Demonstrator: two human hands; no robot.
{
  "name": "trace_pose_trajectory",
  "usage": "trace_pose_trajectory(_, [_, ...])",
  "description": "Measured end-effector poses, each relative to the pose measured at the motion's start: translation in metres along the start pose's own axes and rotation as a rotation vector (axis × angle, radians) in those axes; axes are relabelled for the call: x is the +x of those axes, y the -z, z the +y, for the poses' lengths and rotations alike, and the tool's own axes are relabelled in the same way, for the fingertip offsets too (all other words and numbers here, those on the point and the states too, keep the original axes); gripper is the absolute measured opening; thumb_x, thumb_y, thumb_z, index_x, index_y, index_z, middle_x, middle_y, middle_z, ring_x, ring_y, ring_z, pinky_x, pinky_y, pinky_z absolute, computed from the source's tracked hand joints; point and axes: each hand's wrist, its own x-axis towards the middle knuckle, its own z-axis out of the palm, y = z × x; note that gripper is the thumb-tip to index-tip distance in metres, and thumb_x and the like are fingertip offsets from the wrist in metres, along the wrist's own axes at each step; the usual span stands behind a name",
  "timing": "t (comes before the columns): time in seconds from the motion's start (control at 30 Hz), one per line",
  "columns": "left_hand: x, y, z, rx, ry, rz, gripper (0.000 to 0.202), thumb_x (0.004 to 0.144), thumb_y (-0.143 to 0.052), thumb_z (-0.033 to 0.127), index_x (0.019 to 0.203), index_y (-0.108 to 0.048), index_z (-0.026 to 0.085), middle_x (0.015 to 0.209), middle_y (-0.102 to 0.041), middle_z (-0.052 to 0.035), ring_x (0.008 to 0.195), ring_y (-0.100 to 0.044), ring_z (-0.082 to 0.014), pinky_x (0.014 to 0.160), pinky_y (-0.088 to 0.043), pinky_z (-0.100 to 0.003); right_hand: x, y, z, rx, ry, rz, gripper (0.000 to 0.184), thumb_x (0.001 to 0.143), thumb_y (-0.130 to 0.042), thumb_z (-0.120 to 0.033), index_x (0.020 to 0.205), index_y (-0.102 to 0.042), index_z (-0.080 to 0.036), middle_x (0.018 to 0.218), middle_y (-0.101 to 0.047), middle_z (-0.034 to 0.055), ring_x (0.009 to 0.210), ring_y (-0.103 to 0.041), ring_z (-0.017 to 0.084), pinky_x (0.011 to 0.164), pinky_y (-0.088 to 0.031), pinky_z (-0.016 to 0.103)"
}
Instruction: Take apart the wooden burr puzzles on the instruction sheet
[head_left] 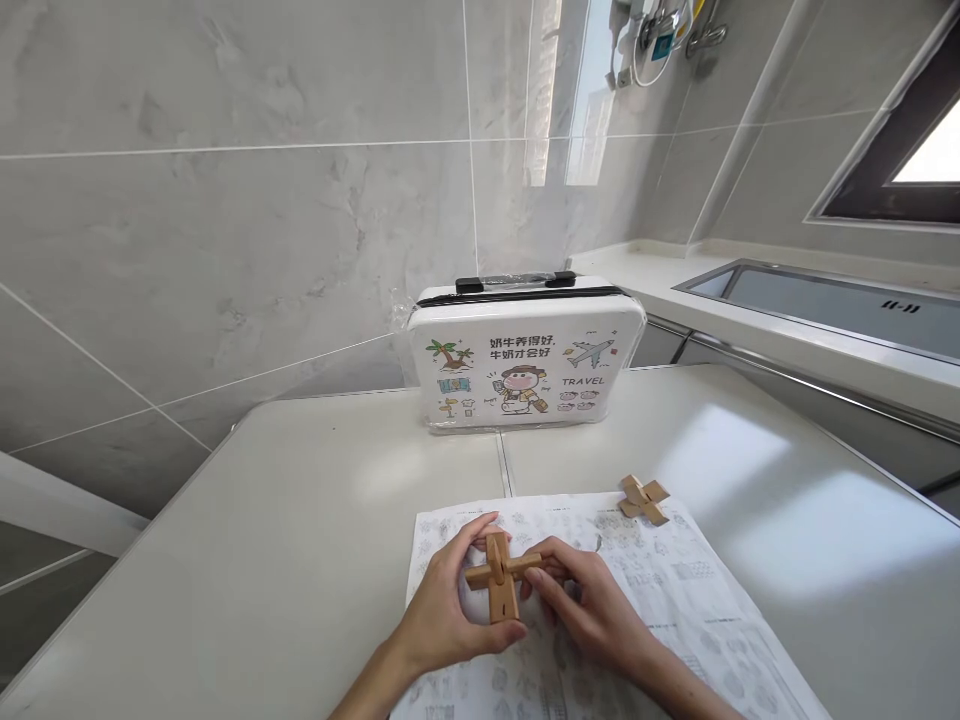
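A cross-shaped wooden interlocking puzzle (500, 578) is held between both hands over a printed paper sheet (720, 610). My left hand (450, 600) curls round its left side, with the thumb at the lower end of the upright bar and the fingers at the upper end. On the other side, my right hand (589, 600) pinches the right arm of the cross between thumb and fingers. Some of the right fingertips are hidden behind the wood. Another wooden cross piece (643, 499) lies on the sheet's far right corner.
A white cartoon-printed case (517, 375) in plastic wrap stands on the white table (262, 560) against the tiled wall (262, 200). To the right is a counter (660, 255) with a sink (825, 300). Pipes and a valve (664, 30) hang above.
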Motion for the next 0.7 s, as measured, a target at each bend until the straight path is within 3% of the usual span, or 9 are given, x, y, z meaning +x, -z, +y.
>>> trace_pose_trajectory(0.37, [0.001, -0.002, 0.003, 0.041, -0.056, 0.070, 0.088, 0.069, -0.089, 0.038, 0.147, -0.050, 0.025, 0.138, -0.067, -0.0127, 0.129, -0.061, -0.0345, 0.115, -0.045, -0.050, -0.001, 0.009, -0.001, -0.099, 0.038, -0.038, 0.028, 0.107, -0.052, -0.046, 0.102, -0.068, -0.023, 0.083, -0.077, 0.0020, 0.055, -0.062, 0.015, 0.062, -0.049, 0.028])
trace_pose_trajectory(0.7, [0.000, -0.002, 0.004, -0.036, -0.172, 0.161, 0.086, 0.072, -0.089, 0.044, 0.145, -0.048, 0.024, 0.144, -0.064, -0.0141, 0.130, -0.059, -0.0334, 0.116, -0.043, -0.051, -0.004, 0.015, -0.001, -0.182, 0.062, -0.038, 0.026, 0.105, -0.057, -0.045, 0.101, -0.071, -0.023, 0.072, -0.075, 0.0004, 0.055, -0.063, 0.016, 0.059, -0.049, 0.027])
